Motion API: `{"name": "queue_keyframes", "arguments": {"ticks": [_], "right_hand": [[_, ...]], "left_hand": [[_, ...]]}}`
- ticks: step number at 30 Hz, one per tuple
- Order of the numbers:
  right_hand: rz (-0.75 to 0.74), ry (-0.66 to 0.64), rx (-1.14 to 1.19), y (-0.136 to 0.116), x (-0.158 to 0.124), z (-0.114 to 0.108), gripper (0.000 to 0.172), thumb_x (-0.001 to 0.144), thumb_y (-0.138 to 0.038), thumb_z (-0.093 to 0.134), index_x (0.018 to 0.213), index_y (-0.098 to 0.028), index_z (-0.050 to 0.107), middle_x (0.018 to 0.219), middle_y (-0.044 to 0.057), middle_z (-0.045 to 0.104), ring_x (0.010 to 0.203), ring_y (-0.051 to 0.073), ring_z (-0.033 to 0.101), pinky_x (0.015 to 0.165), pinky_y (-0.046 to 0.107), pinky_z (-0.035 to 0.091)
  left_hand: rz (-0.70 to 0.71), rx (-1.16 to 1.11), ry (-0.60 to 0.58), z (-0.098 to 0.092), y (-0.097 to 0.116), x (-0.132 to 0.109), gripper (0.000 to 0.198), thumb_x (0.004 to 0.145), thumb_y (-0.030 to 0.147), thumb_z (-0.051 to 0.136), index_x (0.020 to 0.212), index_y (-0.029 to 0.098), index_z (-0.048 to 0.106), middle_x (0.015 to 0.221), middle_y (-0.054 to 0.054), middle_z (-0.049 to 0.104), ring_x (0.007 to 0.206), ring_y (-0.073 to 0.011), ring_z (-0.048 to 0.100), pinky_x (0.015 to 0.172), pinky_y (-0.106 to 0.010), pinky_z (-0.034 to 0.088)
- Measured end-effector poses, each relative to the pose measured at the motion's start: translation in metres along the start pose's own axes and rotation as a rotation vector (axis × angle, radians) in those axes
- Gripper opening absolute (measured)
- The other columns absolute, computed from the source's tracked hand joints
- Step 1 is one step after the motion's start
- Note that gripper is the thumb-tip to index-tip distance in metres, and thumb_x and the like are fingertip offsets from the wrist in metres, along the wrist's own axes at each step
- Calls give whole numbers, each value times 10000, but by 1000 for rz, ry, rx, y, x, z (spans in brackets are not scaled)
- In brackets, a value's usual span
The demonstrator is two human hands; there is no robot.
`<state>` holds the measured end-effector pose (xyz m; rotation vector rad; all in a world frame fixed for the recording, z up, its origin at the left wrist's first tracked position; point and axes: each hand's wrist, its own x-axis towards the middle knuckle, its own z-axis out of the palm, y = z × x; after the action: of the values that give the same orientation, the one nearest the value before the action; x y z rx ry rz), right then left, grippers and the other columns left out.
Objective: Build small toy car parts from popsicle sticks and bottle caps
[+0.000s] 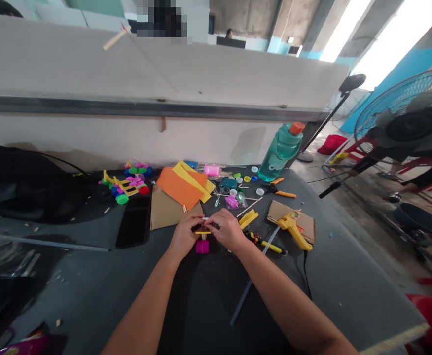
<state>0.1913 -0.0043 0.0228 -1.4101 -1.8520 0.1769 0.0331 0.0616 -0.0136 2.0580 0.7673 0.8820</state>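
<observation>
Head view, two hands, one magenta cylinder

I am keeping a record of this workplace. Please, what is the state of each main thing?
Left hand: fingers bent, exact grip unclear
Right hand: fingers bent, exact grip unclear
White piece: at the fingertips
Bottle: capped, standing
Glue gun: lying on cardboard, power unclear
Orange pliers: handles apart
Phone: screen dark
Orange sheet: partly covered
Fan: turning or still, unclear
</observation>
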Motion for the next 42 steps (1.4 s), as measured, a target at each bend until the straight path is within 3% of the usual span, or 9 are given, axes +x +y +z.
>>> {"name": "queue_keyframes", "arguments": {"ticks": [5, 12, 20, 42], "right_hand": [[-2, 11, 9, 1, 0, 0, 66, 807, -180, 602, 763, -208, 642, 747, 28, 663, 750, 173, 530, 691, 286, 418], [-3, 6, 27, 0, 0, 0, 94, 834, -195, 568, 785, -217, 645, 774, 28, 667, 778, 165, 544, 726, 287, 418], [17, -38, 1, -1, -1, 0, 106, 835, -179, 551, 794, -222, 639, 777, 31, 659, 778, 172, 528, 721, 287, 419], [-1, -40, -3, -1, 0, 3, 103, 821, -157, 556, 763, -212, 620, 742, 36, 646, 769, 178, 528, 713, 291, 424]], "left_hand": [[26, -22, -1, -1, 0, 0, 241, 746, 131, 577, 966, 199, 649, 1041, -78, 626, 1009, -202, 571, 905, -380, 449], [4, -12, -12, -4, 4, -1, 330, 818, 117, 422, 1070, 203, 616, 1115, -74, 625, 1059, -189, 561, 940, -397, 439], [-1, 25, 15, -1, 1, 0, 240, 829, 226, 505, 1023, 206, 645, 1040, -72, 662, 995, -201, 599, 888, -382, 472], [0, 40, 31, -1, 2, 0, 219, 817, 244, 543, 1003, 205, 652, 1017, -73, 666, 973, -200, 604, 875, -372, 476]]}}
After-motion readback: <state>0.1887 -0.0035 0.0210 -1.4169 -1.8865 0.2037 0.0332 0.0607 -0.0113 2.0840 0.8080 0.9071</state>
